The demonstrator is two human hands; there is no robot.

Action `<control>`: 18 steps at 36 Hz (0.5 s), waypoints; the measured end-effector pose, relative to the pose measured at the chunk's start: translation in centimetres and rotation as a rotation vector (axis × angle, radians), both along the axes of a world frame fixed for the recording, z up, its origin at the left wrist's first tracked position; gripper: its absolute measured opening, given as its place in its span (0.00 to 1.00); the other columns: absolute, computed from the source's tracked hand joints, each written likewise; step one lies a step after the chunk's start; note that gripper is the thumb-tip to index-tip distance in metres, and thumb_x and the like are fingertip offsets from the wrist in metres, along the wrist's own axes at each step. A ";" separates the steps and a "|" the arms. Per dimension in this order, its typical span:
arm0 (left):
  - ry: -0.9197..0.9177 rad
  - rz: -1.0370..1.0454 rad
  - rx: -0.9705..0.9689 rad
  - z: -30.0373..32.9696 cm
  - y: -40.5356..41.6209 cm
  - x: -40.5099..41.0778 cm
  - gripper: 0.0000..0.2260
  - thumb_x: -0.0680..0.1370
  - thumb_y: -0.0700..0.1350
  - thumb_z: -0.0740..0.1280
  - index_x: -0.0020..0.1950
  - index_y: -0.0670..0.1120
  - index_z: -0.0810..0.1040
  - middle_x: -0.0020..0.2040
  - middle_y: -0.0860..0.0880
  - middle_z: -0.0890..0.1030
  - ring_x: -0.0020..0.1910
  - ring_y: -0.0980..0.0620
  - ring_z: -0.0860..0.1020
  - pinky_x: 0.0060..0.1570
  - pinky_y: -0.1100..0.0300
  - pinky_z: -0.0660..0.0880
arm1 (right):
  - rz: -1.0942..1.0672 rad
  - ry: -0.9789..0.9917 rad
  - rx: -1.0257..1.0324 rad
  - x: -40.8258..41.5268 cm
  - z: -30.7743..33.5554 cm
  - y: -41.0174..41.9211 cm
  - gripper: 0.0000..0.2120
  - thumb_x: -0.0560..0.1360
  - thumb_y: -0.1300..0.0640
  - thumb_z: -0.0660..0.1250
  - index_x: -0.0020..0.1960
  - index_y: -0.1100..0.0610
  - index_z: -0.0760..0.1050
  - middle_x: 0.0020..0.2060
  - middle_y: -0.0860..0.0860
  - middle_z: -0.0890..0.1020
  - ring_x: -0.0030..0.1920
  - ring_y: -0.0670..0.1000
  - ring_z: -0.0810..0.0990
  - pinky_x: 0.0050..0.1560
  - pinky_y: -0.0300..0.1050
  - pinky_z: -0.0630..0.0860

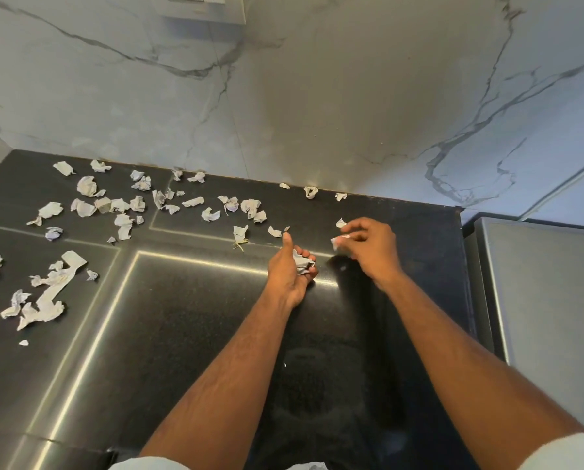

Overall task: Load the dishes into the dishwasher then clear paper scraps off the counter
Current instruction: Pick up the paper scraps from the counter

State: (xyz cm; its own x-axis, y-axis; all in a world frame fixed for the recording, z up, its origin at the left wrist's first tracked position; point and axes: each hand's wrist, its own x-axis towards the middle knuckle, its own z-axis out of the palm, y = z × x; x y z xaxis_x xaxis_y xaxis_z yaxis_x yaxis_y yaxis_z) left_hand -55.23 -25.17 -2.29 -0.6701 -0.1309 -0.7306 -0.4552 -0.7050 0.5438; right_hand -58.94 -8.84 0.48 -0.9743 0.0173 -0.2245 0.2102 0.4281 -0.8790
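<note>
Dozens of crumpled white paper scraps (90, 186) lie strewn over the black polished stone counter (189, 334), thickest toward its left side and along the foot of the grey-veined marble wall (317, 113). The left hand (292, 266) is turned palm up, fingers curled into a cup around a small wad of gathered paper (302, 261), apparently serving as a holder. The right hand (368, 245) pinches one small white scrap (335, 241) between its fingertips, just beside the cupped palm, likely to drop it in. No dishes or dishwasher are in view.
</note>
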 end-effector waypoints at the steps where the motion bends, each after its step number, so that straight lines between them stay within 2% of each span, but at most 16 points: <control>1: 0.004 0.005 -0.002 0.0 0.1 0.0 0.18 0.80 0.59 0.65 0.44 0.44 0.74 0.36 0.46 0.77 0.36 0.49 0.78 0.39 0.55 0.77 | 0.046 0.009 -0.056 0.7 0.5 -1.2 0.09 0.69 0.61 0.79 0.47 0.54 0.83 0.40 0.47 0.86 0.41 0.42 0.84 0.44 0.36 0.81; 3: 0.014 0.019 0.005 -0.1 0.5 -0.1 0.18 0.81 0.59 0.64 0.46 0.43 0.75 0.41 0.42 0.79 0.43 0.46 0.80 0.50 0.49 0.81 | 0.158 0.036 -0.089 2.1 0.7 -3.1 0.07 0.68 0.61 0.80 0.44 0.55 0.84 0.37 0.47 0.85 0.40 0.41 0.83 0.44 0.36 0.79; 4: 0.017 0.037 0.013 0.1 0.8 -0.1 0.18 0.81 0.58 0.64 0.46 0.43 0.75 0.41 0.42 0.79 0.44 0.45 0.81 0.51 0.48 0.82 | 0.210 0.057 -0.064 2.6 0.4 -3.7 0.06 0.68 0.62 0.79 0.42 0.55 0.84 0.36 0.46 0.85 0.40 0.40 0.83 0.45 0.37 0.79; 5: 0.014 0.060 0.016 0.3 0.9 -0.1 0.17 0.81 0.57 0.64 0.46 0.42 0.75 0.39 0.43 0.79 0.42 0.46 0.82 0.48 0.49 0.83 | 0.259 0.094 -0.011 3.0 0.0 -4.3 0.06 0.68 0.62 0.79 0.42 0.53 0.85 0.37 0.45 0.85 0.42 0.39 0.82 0.47 0.39 0.79; 7: 0.010 0.080 0.019 0.6 1.2 0.0 0.16 0.82 0.55 0.64 0.45 0.42 0.76 0.36 0.45 0.80 0.37 0.48 0.83 0.41 0.52 0.83 | 0.335 0.216 0.168 3.4 -1.1 -4.9 0.05 0.69 0.59 0.78 0.41 0.50 0.85 0.41 0.44 0.80 0.48 0.45 0.78 0.49 0.45 0.78; 8: 0.012 0.073 0.004 0.5 1.3 0.0 0.17 0.82 0.56 0.64 0.44 0.43 0.76 0.36 0.45 0.80 0.38 0.48 0.83 0.41 0.51 0.83 | 0.372 0.253 0.242 3.5 -1.3 -4.9 0.04 0.70 0.56 0.77 0.42 0.48 0.85 0.44 0.44 0.76 0.49 0.47 0.74 0.49 0.46 0.77; 11: -0.012 0.076 -0.056 0.3 1.2 0.0 0.18 0.82 0.57 0.63 0.39 0.46 0.73 0.37 0.43 0.79 0.41 0.45 0.82 0.51 0.46 0.82 | 0.561 0.248 0.304 2.7 -1.4 -4.4 0.05 0.72 0.53 0.76 0.48 0.48 0.86 0.51 0.45 0.70 0.53 0.48 0.68 0.53 0.37 0.69; 12: -0.024 0.095 -0.073 0.4 1.0 0.0 0.19 0.82 0.57 0.63 0.38 0.46 0.72 0.36 0.44 0.78 0.39 0.45 0.81 0.49 0.47 0.82 | 0.589 0.218 0.260 2.3 -1.2 -4.2 0.07 0.71 0.54 0.77 0.49 0.49 0.86 0.52 0.46 0.71 0.54 0.47 0.69 0.54 0.34 0.67; 13: -0.030 0.115 -0.086 0.4 0.8 -0.1 0.19 0.82 0.57 0.63 0.38 0.46 0.71 0.34 0.45 0.77 0.35 0.47 0.80 0.42 0.50 0.82 | 0.568 0.185 0.184 2.0 -0.8 -3.9 0.08 0.70 0.55 0.78 0.49 0.49 0.86 0.53 0.46 0.72 0.54 0.47 0.71 0.54 0.32 0.67; 15: -0.024 0.144 -0.098 0.6 0.3 -0.2 0.18 0.83 0.56 0.62 0.39 0.46 0.69 0.31 0.47 0.73 0.28 0.52 0.74 0.26 0.61 0.71 | 0.409 0.147 0.097 0.9 -0.5 -3.1 0.09 0.70 0.55 0.78 0.49 0.47 0.85 0.52 0.46 0.75 0.50 0.44 0.75 0.52 0.33 0.71; 16: -0.022 0.151 -0.093 0.6 0.1 -0.2 0.18 0.84 0.55 0.61 0.39 0.46 0.69 0.30 0.48 0.72 0.27 0.53 0.72 0.23 0.63 0.65 | 0.320 0.166 0.134 0.2 -0.7 -2.6 0.09 0.71 0.56 0.77 0.50 0.47 0.85 0.51 0.46 0.76 0.47 0.44 0.77 0.51 0.36 0.74; 18: -0.019 0.140 -0.079 0.6 -0.4 -0.2 0.18 0.84 0.55 0.61 0.39 0.46 0.69 0.29 0.49 0.72 0.25 0.54 0.70 0.22 0.63 0.62 | 0.209 0.199 0.277 -1.3 -1.5 -1.5 0.11 0.75 0.59 0.73 0.56 0.50 0.84 0.52 0.47 0.77 0.45 0.47 0.79 0.55 0.44 0.78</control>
